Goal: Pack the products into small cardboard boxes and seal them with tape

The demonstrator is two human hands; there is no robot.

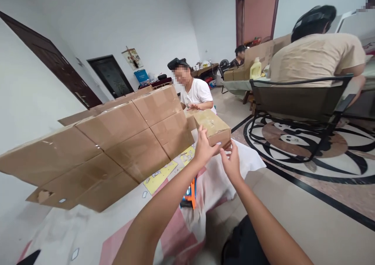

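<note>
A: Where's the sm box (215,121) seen now?

B: Just off the R end of the box stack (129,132), held btwn the L hand (205,146) & the R hand (231,161); shiny tape can be made out on its top

A: How's the L hand set?

B: Clamped on the sm box, fingers laid on its side, thumb pressed to the near face

A: And the R one?

B: Clamped on it too, at the near R corner; whether any wt is borne by the cloth-covered desk (125,230) can't be told

A: Anything put in front of the stack?

B: Yes, an orange-and-blue tool (192,194) on the desk cloth, partly hidden by the L forearm (164,202)

A: Others nr the stack?

B: Behind its R end a co-worker in a white tee (199,91) is seen, one hand (193,107) raised nr the sm box. Well R of the stack, a dark chair (295,101) is occupied by a person in a tan shirt (316,60); btwn chair & stack, farther back, a yellow bottle (256,70) is stood upright
</note>
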